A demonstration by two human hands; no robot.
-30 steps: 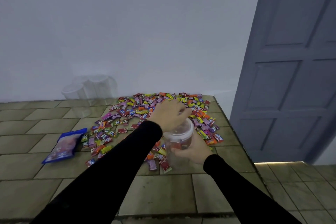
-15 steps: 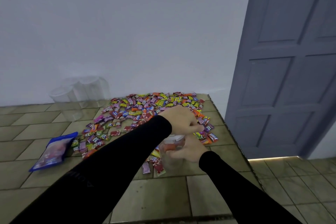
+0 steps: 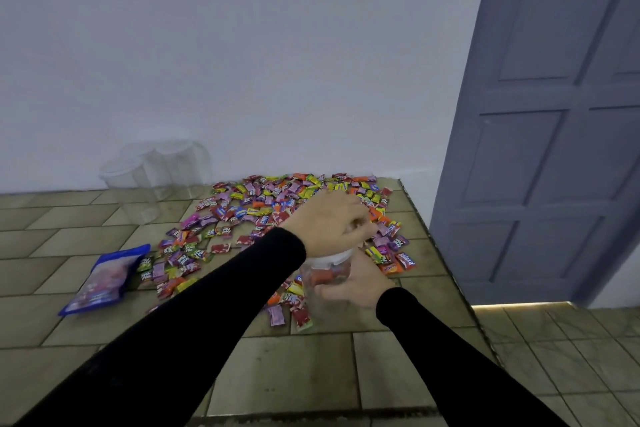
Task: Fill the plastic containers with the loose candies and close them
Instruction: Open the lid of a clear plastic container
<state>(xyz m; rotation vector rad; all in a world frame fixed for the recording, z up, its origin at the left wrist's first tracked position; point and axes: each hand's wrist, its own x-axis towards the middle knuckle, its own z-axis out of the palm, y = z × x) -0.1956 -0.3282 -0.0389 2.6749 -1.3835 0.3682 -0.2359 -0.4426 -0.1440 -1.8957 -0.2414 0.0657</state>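
The person stands over a tiled counter [image 3: 311, 367] with a clear plastic container [image 3: 325, 274] held near its front right part, and everything else is best placed from that tub. The right hand [image 3: 360, 286] wraps its fingers round the tub's side and steadies it; a few red candies show through the wall. Directly above its white rim the left hand [image 3: 332, 222] hangs with fingers bunched downward, seemingly pinching a few sweets, though what they hold is hidden. Behind and to the left of the tub spreads the heap of loose candies [image 3: 263, 208]; further left lies a blue bag [image 3: 104, 279], and beyond the heap, by the wall, stand spare empty containers [image 3: 156, 173]. This looks like the filling step, barely begun: next the fingers need to release over the opening, then go back for more.
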